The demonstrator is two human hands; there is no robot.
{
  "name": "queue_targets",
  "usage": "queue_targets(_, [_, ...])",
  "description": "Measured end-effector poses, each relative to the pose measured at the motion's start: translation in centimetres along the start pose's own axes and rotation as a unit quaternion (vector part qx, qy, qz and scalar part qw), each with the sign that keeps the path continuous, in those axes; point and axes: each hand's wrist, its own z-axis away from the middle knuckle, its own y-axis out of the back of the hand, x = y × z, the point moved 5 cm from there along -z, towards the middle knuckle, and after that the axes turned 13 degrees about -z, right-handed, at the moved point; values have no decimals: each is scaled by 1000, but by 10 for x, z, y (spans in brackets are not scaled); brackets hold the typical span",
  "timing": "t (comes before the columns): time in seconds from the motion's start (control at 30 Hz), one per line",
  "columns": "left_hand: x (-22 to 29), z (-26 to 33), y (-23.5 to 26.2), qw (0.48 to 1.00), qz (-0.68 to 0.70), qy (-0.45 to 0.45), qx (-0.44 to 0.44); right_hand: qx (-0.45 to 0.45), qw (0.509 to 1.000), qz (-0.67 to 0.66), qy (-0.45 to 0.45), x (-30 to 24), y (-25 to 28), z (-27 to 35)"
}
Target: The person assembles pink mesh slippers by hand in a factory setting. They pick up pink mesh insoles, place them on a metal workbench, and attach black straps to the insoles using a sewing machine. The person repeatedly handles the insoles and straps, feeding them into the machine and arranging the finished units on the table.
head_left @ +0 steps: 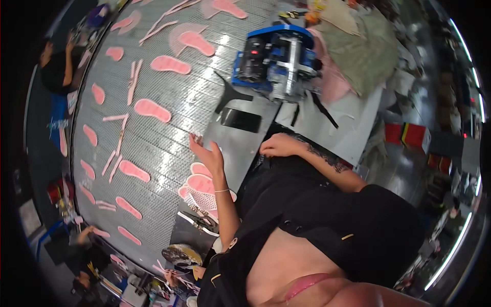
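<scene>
My left hand (208,156) hovers over the near edge of the wire-mesh conveyor belt (169,143), fingers and thumb apart, with nothing in it. Just below it, by the wrist, lies a pile of pink insoles (199,183) with white perforated pieces. My right hand (279,145) is curled closed at the table's edge beside my dark clothing; whatever it may hold is hidden. Between and beyond my hands, a black phone-like slab (242,120) and a black Y-shaped piece (227,94) lie on the grey metal plate (217,130).
Pink insoles (152,110) and pink straps (134,82) lie in rows on the belt. A blue machine with a motor (279,61) stands ahead. Green-grey cloth (365,51) heaps at the right. Co-workers (57,69) are along the belt's far side and at the lower left.
</scene>
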Motion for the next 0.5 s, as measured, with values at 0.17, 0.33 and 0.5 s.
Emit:
queue_targets(0.17, [3,93,-51,981,47,-2,-188,370,922,12,-111,103,62,134])
queue_targets(0.33, [33,115,-59,972,54,13,-230,523,837,33,-160,154,149,191])
queue_targets(0.5, [59,117,-65,977,41,60,-202,510,840,68,-172,205,241,172])
